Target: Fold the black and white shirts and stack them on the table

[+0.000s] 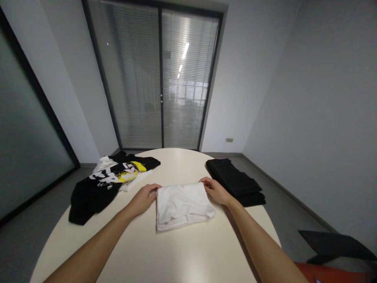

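A white garment point(182, 204), folded into a rough rectangle, lies flat in the middle of the table; its exact kind does not show. Loose layers and small wrinkles run along its near edge. My left hand point(146, 198) pinches its far left corner between thumb and fingers. At the far right corner, my right hand point(216, 191) has its fingers closed on the cloth, with part of the grip hidden by the hand itself.
Left of my hands, a black T-shirt point(88, 194) with a yellow and white print lies loosely over white cloth. A stack of folded black garments point(235, 179) sits at the right edge of the round cream table point(141, 251). A black and red chair point(338, 245) stands lower right.
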`<control>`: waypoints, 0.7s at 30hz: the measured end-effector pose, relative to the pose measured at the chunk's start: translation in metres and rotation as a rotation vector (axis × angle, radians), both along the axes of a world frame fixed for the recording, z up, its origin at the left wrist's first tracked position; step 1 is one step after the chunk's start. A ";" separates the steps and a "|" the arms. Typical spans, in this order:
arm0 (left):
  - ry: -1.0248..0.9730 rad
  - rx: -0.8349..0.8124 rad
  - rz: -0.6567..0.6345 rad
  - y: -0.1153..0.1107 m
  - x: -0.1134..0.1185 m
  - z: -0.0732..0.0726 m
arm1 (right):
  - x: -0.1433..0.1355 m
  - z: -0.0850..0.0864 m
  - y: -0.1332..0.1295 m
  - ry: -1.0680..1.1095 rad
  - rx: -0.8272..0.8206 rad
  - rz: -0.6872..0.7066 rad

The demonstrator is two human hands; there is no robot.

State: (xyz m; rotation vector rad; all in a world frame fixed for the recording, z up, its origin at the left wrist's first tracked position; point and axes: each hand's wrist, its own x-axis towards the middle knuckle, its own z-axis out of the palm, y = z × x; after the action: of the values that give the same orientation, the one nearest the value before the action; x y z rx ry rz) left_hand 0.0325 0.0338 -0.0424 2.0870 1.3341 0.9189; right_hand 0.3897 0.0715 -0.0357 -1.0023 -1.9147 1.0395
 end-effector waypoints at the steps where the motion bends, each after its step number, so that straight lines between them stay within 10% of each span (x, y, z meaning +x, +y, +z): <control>1: -0.025 -0.016 -0.013 0.000 0.000 0.002 | 0.000 0.001 0.000 0.002 -0.003 -0.006; 11: -0.109 0.006 -0.075 -0.002 0.001 0.007 | -0.001 0.002 0.001 0.005 -0.046 -0.034; 21: -0.126 0.116 0.173 0.011 0.009 -0.005 | -0.013 0.004 -0.003 -0.156 0.091 -0.319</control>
State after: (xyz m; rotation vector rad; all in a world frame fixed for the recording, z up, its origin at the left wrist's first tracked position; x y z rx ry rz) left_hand 0.0412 0.0444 -0.0470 1.9839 1.4424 1.2062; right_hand 0.3771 0.0681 -0.0313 -1.3166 -1.8277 0.7032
